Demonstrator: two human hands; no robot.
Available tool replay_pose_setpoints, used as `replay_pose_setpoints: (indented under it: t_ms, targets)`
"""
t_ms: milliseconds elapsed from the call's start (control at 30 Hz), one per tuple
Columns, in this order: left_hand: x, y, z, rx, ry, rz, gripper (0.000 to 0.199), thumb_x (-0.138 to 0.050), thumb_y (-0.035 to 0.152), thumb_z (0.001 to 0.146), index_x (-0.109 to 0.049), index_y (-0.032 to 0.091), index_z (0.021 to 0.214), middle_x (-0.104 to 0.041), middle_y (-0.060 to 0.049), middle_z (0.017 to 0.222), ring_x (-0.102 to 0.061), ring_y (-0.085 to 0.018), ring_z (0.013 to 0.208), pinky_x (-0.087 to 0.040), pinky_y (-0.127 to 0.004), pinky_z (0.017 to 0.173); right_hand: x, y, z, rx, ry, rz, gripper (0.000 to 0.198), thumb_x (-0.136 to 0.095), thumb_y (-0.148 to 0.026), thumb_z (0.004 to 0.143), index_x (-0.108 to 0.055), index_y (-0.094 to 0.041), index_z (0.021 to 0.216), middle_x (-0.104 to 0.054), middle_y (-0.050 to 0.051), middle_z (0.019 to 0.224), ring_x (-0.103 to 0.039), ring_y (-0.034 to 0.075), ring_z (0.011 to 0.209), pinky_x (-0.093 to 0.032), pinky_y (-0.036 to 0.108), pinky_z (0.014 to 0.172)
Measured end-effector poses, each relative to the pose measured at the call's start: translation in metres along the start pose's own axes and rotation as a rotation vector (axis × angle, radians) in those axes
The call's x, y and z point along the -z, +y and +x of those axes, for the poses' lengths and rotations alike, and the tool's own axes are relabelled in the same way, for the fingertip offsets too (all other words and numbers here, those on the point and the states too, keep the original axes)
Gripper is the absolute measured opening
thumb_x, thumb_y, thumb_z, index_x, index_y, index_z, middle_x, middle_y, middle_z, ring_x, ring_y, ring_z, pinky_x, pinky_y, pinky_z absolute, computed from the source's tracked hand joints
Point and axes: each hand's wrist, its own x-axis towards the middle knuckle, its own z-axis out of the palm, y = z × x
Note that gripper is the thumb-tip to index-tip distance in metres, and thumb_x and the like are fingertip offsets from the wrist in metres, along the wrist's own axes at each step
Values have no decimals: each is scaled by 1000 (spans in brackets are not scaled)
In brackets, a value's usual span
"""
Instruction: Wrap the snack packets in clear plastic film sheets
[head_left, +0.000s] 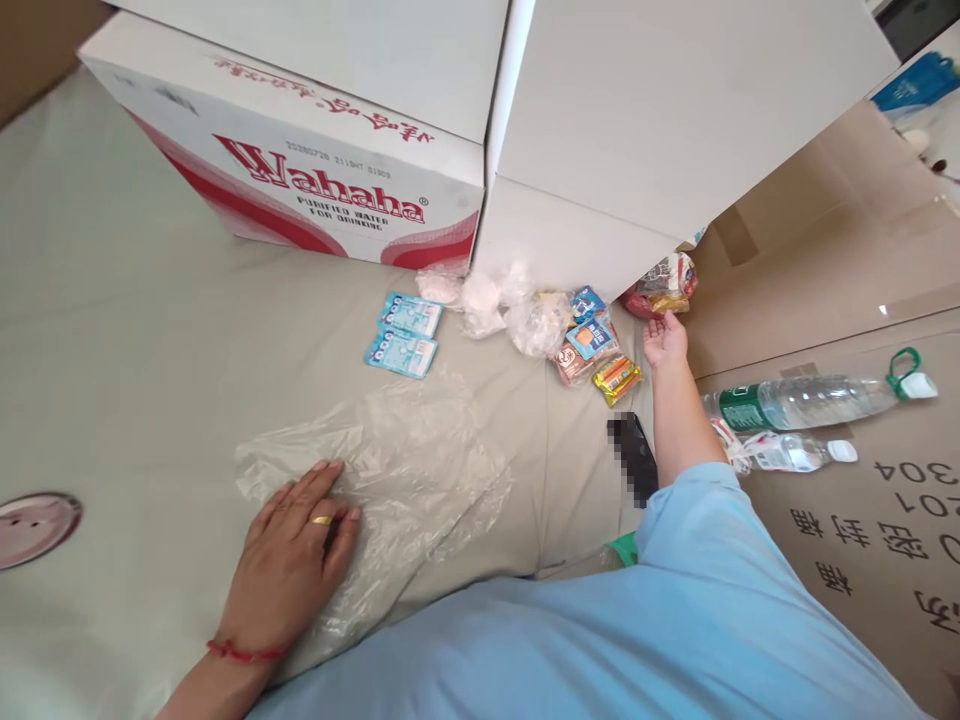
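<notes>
My left hand (296, 555) lies palm down, fingers stretched out, on a thin clear plastic bag (420, 460) spread over the beige sheet. It wears a gold ring and a red string bracelet. At the right, my right hand (665, 342) is palm up with loosely bent fingers. Its fingertips are at the lower edge of red and gold snack packets (667, 285); I see no clear grip on them. Left of that hand lie a yellow-orange wrapped snack (617, 379), blue and brown snack packets (574, 361), bundles in clear plastic (536, 322) and two light-blue pouches (401, 352).
A Wahaha water carton (300, 190) and a white box (570, 230) stand behind the row. A black phone-like object (636, 460) lies by my right forearm. Two water bottles (825, 400) rest on cardboard (847, 520) at right. A pinkish round object (37, 528) is at far left.
</notes>
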Motion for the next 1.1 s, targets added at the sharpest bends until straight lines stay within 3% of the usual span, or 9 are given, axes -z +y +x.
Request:
replay_pose_setpoints:
  t_ms: [200,400,567,733,800,867,967,1033,1100]
  targets:
    - [2,2,1,-27,-13,50,15,-53,32,97,-61,21,91,-65,-20,144,-64,-37,131,-45,-57,114,-8,0,19,-6,-33,54,16,-55,-34,98,-63,-21,93,-61,0,104,-59,13,103,-51,33,101]
    - [2,1,0,-9,-5,17,12,-55,33,96,-60,23,90,-64,-15,147,-63,-34,133,-44,-57,116,-40,-5,30,-2,-61,72,22,-52,-39,100,-63,-20,96,-59,3,115,-58,13,110,-48,32,104]
    - [5,3,2,19,-15,-36,14,-56,36,97,-60,24,91,-65,-11,147,-63,-33,134,-44,-57,117,-61,-15,24,91,-56,-102,30,-40,-35,103,-60,-19,87,-61,7,108,-60,16,102,-49,40,96]
    - [11,10,1,66,-91,-67,15,-59,37,94,-61,23,91,-64,-12,148,-58,-30,140,-38,-53,121,-60,-32,-6,212,84,-174,34,-32,-12,96,-44,-24,67,-56,4,84,-52,13,70,-46,41,78]
    - [13,12,1,73,-144,-65,15,-57,36,94,-62,23,95,-61,-13,151,-54,-29,144,-35,-52,123,-52,-34,-37,302,153,-130,34,-27,-6,93,-40,-26,67,-54,3,87,-51,12,68,-44,39,76]
    - [15,13,3,69,-183,-57,15,-57,35,94,-64,22,98,-57,-13,155,-50,-28,148,-32,-52,125,-41,-28,-86,467,177,-63,29,-35,-8,93,-46,-26,73,-56,1,91,-55,12,71,-43,36,73]
    - [17,12,9,34,-230,-50,17,-54,32,94,-65,22,101,-52,-12,160,-41,-28,154,-26,-53,127,-22,5,-194,865,-194,-112,16,-55,-14,91,-65,-26,86,-63,1,86,-59,15,66,-45,35,64]
    - [18,11,15,-2,-247,-54,20,-53,30,93,-67,21,104,-49,-12,162,-36,-29,156,-21,-55,129,-14,40,-269,928,-673,-411,20,-57,-17,95,-71,-28,105,-70,2,88,-66,18,75,-53,38,70]
    - [17,11,21,-34,-256,-50,27,-52,29,93,-69,21,112,-46,-12,164,-32,-30,158,-17,-57,130,-11,77,-328,1034,-1234,-675,28,-55,-20,99,-71,-28,120,-76,6,112,-71,23,103,-58,44,91]
